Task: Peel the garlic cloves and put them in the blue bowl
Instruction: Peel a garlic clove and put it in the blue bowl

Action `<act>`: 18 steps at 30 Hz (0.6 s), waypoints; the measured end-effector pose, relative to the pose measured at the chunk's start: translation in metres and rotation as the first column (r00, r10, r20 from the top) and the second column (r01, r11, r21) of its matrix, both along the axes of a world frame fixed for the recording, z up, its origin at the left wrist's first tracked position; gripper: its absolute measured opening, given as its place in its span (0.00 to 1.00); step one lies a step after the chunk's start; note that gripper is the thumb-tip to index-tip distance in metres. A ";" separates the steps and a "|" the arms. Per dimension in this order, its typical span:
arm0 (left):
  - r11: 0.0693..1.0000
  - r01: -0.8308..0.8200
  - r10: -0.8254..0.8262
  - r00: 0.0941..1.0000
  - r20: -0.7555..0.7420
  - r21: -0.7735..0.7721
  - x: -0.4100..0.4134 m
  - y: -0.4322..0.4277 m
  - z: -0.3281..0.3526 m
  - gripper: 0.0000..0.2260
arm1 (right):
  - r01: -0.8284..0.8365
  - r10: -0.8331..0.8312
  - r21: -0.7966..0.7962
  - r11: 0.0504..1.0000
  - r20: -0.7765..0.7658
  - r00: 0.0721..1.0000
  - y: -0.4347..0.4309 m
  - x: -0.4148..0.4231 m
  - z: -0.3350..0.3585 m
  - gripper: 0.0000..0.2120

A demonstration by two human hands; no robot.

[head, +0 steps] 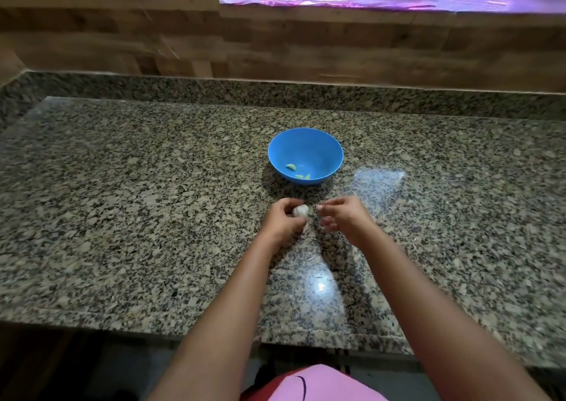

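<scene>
Left hand (pixel 283 220) curls around garlic (pixel 300 210) above the table (pixel 122 201); right hand (pixel 341 216) hovers beside, fingers loose, near bowl (pixel 324 146).

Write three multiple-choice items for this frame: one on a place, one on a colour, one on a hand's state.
1. Where does the round blue plastic bowl stand?
A. On the speckled granite counter, beyond both hands
B. On the window ledge
C. In the person's lap

2. What colour are the peeled garlic pieces in the bowl?
A. Red
B. Pale yellow-green
C. Black

3. What is the left hand doing?
A. Lying flat and empty
B. Reaching into the bowl
C. Holding the white unpeeled garlic

Answers:
1 A: the bowl sits on the counter past the fingertips.
2 B: the pieces look pale yellow-green against the blue.
3 C: its fingers curl round the white garlic, while the right hand holds nothing visible.
</scene>
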State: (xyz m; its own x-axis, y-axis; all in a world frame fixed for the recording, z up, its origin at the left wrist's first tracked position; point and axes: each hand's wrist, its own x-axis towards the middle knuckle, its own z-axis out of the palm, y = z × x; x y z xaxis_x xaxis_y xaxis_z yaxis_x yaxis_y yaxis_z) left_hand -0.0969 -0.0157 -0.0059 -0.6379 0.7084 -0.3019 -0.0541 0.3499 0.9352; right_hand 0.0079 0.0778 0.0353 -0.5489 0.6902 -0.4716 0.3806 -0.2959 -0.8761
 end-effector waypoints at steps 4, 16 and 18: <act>0.965 -0.094 -0.004 0.929 0.370 0.246 0.002 -0.007 0.003 0.15 | 0.006 -0.015 -0.129 0.992 -0.074 0.997 -0.009 0.006 -0.005 0.06; 0.920 -0.103 -0.098 0.872 0.479 0.377 0.001 -0.008 0.011 0.12 | 0.045 -0.053 -0.039 0.998 -0.249 0.967 -0.012 0.011 -0.007 0.12; 0.915 -0.113 -0.107 0.858 0.502 0.387 0.000 -0.007 0.011 0.11 | 0.030 -0.052 -0.079 0.996 -0.285 0.957 -0.011 0.012 -0.005 0.11</act>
